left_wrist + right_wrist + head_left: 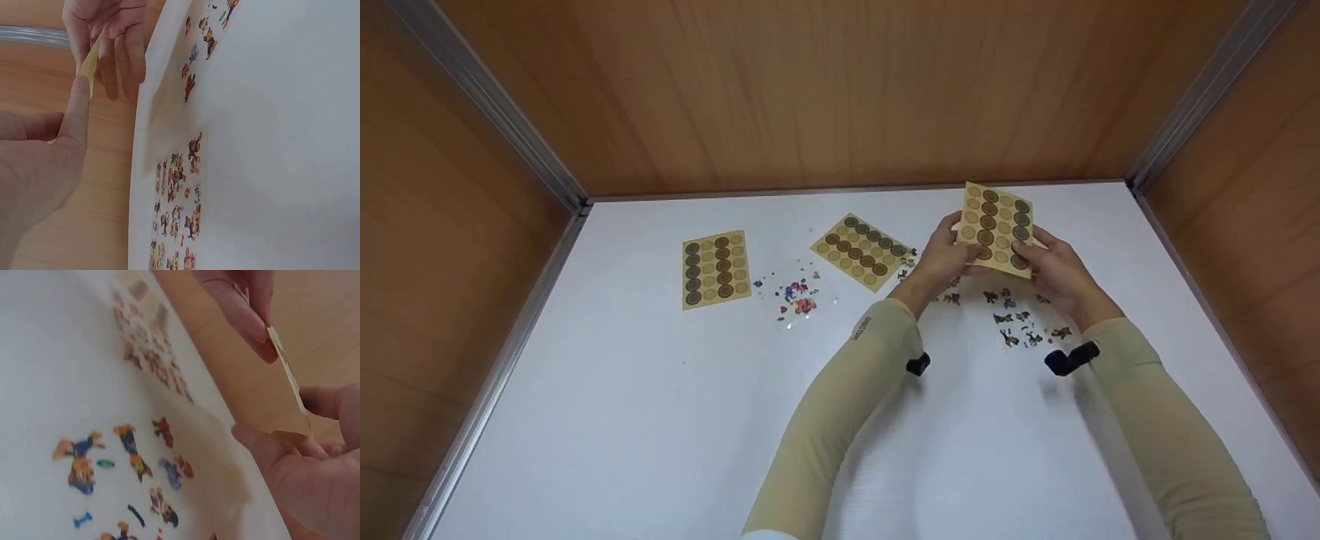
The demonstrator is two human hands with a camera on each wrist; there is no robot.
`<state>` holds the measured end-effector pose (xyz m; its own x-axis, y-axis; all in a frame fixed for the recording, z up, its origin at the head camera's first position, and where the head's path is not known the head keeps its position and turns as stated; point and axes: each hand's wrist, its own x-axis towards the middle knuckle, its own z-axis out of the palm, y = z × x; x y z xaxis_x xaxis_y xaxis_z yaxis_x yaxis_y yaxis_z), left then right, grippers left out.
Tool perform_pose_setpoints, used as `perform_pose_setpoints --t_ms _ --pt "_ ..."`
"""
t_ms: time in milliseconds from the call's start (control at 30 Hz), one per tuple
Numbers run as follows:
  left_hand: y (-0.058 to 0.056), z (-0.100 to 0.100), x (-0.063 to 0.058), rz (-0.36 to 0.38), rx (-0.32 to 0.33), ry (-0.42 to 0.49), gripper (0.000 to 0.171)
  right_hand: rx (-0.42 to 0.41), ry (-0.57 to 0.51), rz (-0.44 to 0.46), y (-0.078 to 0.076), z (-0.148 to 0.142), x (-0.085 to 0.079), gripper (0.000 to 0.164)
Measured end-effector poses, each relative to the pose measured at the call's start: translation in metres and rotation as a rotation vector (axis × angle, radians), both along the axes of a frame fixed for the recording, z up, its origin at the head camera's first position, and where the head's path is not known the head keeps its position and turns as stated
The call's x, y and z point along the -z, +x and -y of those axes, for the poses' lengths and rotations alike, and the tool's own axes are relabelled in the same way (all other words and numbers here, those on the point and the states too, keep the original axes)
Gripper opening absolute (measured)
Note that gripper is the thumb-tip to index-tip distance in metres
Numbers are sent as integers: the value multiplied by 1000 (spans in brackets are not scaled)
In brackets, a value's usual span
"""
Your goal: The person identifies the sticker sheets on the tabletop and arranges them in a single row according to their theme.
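Both hands hold up a tan sheet of round brown and cream stickers [988,217] above the far right part of the table. My left hand [945,259] pinches its left side, thumb in front and fingers behind. At the lower right edge, my right hand [1061,274] grips it with the thumb on the printed face. Seen edge-on in the left wrist view, the sheet [89,70] lies between thumb and fingers. The right wrist view shows its thin edge [289,377] running between the two hands. Small dog-figure stickers [130,453] lie beneath the hands.
Two similar sticker sheets, one upright at the left [716,270] and one slanted in the middle [861,251], lie on the white table [622,420]. A clear sheet with colourful little stickers [802,300] lies between them. Wooden panels [840,97] rise behind and at both sides.
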<state>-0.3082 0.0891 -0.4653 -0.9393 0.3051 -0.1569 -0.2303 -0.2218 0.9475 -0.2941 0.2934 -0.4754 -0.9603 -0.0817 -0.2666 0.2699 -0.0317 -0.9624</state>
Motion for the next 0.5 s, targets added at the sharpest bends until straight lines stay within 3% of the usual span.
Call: perform_pose_setpoints --t_ms 100,233,400,500 --pt "7 11 -7 8 34 -7 63 -6 -156 15 3 8 -6 74" --pt "16 29 -12 0 89 -69 53 -46 -212 4 8 20 -10 80" --pt "25 56 -14 -23 102 -196 38 -63 -183 -42 19 40 -11 80" --pt "31 74 -12 -26 87 -234 38 -88 -138 -53 27 53 -10 81"
